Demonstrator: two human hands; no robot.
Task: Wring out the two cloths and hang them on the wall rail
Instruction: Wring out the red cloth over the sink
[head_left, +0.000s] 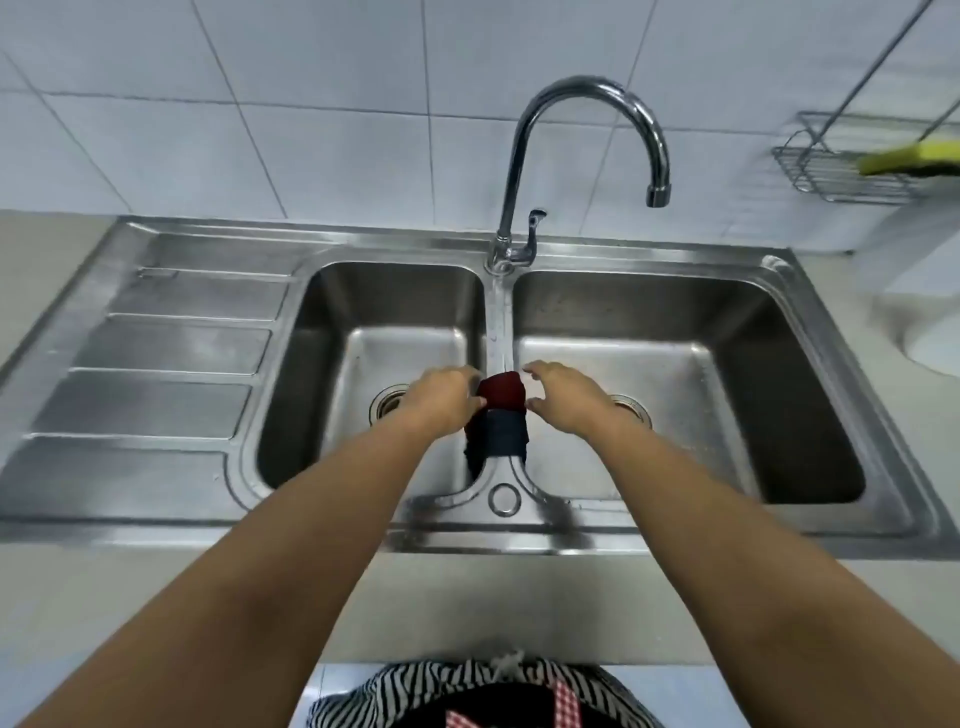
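Your left hand (447, 397) pinches the red cloth (502, 391) at its left edge, fingers curled on it. Your right hand (563, 397) hovers just right of it, fingers spread & loose, holding nothing; can't tell if a fingertip touches. Dark blue cloth (498, 434) lies just nearer you, touching the red. Both straddle the sink (156, 332) divider btw your hands, long axis running away from you toward the faucet (587, 104).

A home kitchen: a stainless double-bowl sink (675, 270) with a ribbed drainboard (156, 364) is set into a pale tabletop (467, 608), a chrome gooseneck tap (587, 98) rises before a white-tiled wall (311, 78), and a wire rack (831, 171) holds a yellow sponge (904, 156).
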